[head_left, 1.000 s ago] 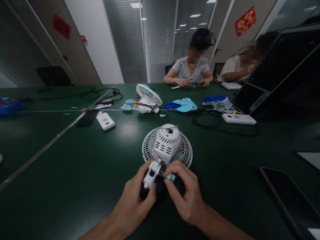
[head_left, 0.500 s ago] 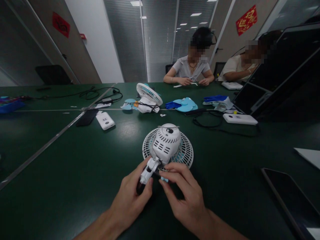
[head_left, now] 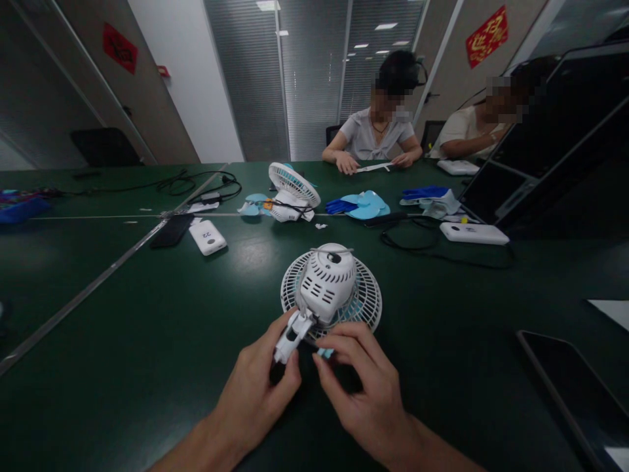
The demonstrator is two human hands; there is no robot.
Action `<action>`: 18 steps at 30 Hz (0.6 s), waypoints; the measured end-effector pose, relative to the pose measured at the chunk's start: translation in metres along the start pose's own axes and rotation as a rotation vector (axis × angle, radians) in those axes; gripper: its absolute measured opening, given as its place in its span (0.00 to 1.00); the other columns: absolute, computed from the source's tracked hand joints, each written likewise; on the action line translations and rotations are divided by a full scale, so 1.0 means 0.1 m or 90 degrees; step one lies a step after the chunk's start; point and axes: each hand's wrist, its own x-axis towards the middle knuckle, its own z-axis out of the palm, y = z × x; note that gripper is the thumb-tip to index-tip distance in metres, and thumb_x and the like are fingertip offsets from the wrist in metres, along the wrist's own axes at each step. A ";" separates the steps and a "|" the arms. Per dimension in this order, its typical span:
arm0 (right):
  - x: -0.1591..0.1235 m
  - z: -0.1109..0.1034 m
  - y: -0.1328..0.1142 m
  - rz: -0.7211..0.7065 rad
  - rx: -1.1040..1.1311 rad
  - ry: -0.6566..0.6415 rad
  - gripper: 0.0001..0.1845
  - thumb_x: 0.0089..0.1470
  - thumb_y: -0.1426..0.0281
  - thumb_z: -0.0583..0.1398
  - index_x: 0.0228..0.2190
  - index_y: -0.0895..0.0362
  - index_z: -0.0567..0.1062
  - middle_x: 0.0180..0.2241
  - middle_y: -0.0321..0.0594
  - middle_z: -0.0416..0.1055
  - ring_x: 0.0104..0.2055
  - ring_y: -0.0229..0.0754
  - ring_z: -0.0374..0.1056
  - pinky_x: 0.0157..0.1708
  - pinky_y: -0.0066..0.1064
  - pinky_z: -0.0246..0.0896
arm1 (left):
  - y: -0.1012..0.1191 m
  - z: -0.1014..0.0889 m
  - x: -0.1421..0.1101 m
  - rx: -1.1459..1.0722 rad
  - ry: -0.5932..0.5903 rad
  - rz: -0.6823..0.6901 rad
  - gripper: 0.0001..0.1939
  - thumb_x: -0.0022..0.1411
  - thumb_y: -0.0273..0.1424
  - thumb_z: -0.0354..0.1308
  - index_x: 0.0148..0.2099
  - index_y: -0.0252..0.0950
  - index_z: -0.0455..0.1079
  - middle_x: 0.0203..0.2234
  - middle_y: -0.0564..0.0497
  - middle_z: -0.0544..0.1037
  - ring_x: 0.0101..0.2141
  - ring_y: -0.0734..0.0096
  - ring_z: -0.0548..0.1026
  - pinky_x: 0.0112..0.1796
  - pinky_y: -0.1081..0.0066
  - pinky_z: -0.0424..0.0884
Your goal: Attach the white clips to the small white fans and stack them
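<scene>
A white fan lies with its grille against the green table and its vented motor housing facing up. My left hand is closed around the white bracket that sticks out from the housing towards me. To the right of it, my right hand pinches a small light-blue piece between thumb and fingers. The piece is mostly covered by my fingertips, so its exact kind does not show. A grey cord runs along the side of the housing.
Beyond the fan stand a second white fan, light-blue blades and a white power bank. A phone lies at right. Across the green table sit two people, one handling a white strip.
The light-blue piece in my right hand has shifted slightly right, away from the bracket. My left hand stays almost in place. Across the table, a person's hands have moved apart along the white strip.
</scene>
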 end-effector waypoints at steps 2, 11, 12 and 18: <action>0.01 0.00 -0.01 -0.061 -0.057 -0.011 0.15 0.64 0.79 0.60 0.49 0.53 0.77 0.44 0.44 0.74 0.42 0.45 0.77 0.39 0.35 0.79 | 0.01 -0.01 0.00 -0.005 -0.004 0.000 0.23 0.72 0.32 0.52 0.67 0.41 0.62 0.49 0.47 0.83 0.40 0.69 0.83 0.44 0.70 0.81; 0.12 0.09 0.05 0.078 0.006 0.024 0.04 0.67 0.70 0.63 0.44 0.52 0.77 0.38 0.39 0.78 0.38 0.43 0.79 0.34 0.31 0.78 | 0.01 0.02 0.00 -0.028 -0.075 -0.001 0.27 0.74 0.34 0.50 0.72 0.39 0.55 0.56 0.39 0.79 0.48 0.62 0.82 0.50 0.63 0.80; 0.14 0.10 0.07 0.095 0.018 0.019 0.04 0.68 0.69 0.62 0.44 0.52 0.77 0.36 0.38 0.78 0.35 0.42 0.79 0.33 0.29 0.77 | 0.01 0.02 0.00 -0.032 -0.082 0.000 0.28 0.74 0.34 0.50 0.73 0.39 0.54 0.55 0.40 0.79 0.46 0.63 0.82 0.49 0.64 0.81; 0.19 0.01 0.08 0.060 -0.039 -0.010 0.07 0.71 0.71 0.56 0.46 0.53 0.74 0.30 0.33 0.77 0.24 0.38 0.75 0.28 0.29 0.73 | 0.02 0.06 -0.02 -0.053 -0.097 -0.025 0.29 0.74 0.35 0.51 0.73 0.43 0.52 0.48 0.46 0.81 0.37 0.67 0.81 0.42 0.66 0.79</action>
